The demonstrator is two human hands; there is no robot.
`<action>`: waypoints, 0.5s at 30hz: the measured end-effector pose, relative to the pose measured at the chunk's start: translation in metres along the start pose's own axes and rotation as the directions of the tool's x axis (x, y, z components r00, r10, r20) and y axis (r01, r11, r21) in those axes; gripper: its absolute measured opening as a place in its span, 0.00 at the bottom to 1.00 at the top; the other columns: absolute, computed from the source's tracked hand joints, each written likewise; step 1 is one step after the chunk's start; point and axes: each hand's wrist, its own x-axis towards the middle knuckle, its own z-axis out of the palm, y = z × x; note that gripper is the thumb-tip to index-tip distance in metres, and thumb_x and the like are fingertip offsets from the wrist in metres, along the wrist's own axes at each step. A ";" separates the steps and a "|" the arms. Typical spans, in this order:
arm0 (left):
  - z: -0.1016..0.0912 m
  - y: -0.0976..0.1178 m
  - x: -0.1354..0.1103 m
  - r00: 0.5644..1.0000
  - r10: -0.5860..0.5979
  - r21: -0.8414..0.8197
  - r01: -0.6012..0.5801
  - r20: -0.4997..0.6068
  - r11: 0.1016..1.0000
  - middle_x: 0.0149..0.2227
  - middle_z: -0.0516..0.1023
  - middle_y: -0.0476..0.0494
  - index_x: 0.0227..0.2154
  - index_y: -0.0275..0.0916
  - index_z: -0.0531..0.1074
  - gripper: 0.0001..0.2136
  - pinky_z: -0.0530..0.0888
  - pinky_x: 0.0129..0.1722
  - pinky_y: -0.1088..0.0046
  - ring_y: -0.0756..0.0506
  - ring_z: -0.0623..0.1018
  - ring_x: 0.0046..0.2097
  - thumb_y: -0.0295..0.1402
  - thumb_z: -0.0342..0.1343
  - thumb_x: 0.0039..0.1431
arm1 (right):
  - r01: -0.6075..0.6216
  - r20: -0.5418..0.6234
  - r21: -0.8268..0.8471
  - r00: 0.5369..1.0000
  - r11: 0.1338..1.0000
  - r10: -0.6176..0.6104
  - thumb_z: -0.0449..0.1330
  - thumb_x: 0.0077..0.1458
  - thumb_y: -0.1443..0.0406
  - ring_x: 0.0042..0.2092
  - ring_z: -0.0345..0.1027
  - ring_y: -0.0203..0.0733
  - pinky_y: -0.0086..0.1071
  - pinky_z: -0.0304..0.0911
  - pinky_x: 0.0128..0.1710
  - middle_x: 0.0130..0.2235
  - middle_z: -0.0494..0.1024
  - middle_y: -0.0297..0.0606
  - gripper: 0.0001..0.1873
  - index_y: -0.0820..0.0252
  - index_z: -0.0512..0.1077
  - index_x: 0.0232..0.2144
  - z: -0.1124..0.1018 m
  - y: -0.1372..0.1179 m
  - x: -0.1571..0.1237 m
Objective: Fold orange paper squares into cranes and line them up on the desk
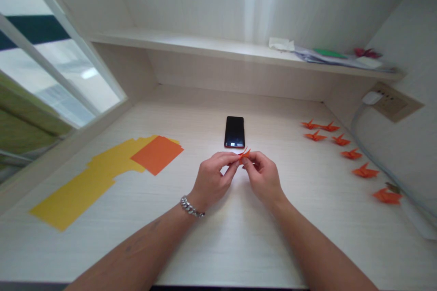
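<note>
Between my two hands is a small orange origami crane [244, 156], partly covered by my fingers. My left hand [215, 173] pinches its left side between thumb and fingertips; a chain bracelet [191, 207] circles that wrist. The thumb and fingers of my right hand [265, 175] close on the crane's right side. Just beyond my fingertips lies a dark phone [235, 132], flat on the desk. To the left, an orange paper square [157, 154] rests over fanned yellow paper sheets [75, 198].
Several finished orange paper cranes [365, 171] run along the desk's right side. Beside them a grey cable [375, 161] leads to a wall socket [396, 101]. A shelf [205, 48] spans the back, with papers [321, 56] on it. A framed panel [64, 54] stands at the left.
</note>
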 end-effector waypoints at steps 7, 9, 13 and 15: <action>-0.003 0.005 0.002 1.000 -0.013 0.021 0.013 -0.020 1.000 0.39 0.79 0.41 0.36 0.40 0.77 0.06 0.75 0.44 0.68 0.44 0.78 0.43 0.30 0.58 0.57 | 0.019 0.002 -0.017 1.000 1.000 -0.019 0.58 0.57 0.63 0.36 0.72 0.41 0.32 0.68 0.35 0.34 0.78 0.38 0.07 0.59 0.74 0.34 0.000 -0.001 -0.001; -0.003 0.005 0.002 0.999 -0.008 0.024 0.009 -0.034 1.000 0.41 0.78 0.40 0.35 0.40 0.78 0.05 0.74 0.46 0.67 0.44 0.77 0.44 0.30 0.58 0.57 | 0.021 0.000 -0.021 1.000 1.000 -0.021 0.58 0.57 0.63 0.36 0.72 0.40 0.32 0.68 0.35 0.34 0.78 0.37 0.07 0.59 0.74 0.34 0.000 -0.001 0.000; -0.003 0.002 0.001 1.000 -0.031 -0.017 0.031 0.005 0.999 0.41 0.80 0.41 0.37 0.40 0.78 0.07 0.74 0.47 0.67 0.44 0.78 0.44 0.30 0.58 0.57 | 0.018 -0.005 -0.030 1.000 0.999 -0.019 0.58 0.56 0.63 0.35 0.72 0.41 0.32 0.69 0.35 0.33 0.78 0.37 0.07 0.60 0.74 0.33 0.000 0.000 0.000; -0.003 0.001 0.001 0.998 -0.067 -0.030 0.068 0.015 0.997 0.40 0.81 0.43 0.38 0.41 0.78 0.07 0.74 0.45 0.69 0.44 0.79 0.43 0.30 0.57 0.57 | 0.021 -0.005 -0.033 1.000 0.999 -0.021 0.58 0.56 0.63 0.36 0.72 0.41 0.33 0.69 0.36 0.33 0.78 0.38 0.07 0.60 0.74 0.34 0.000 0.000 0.000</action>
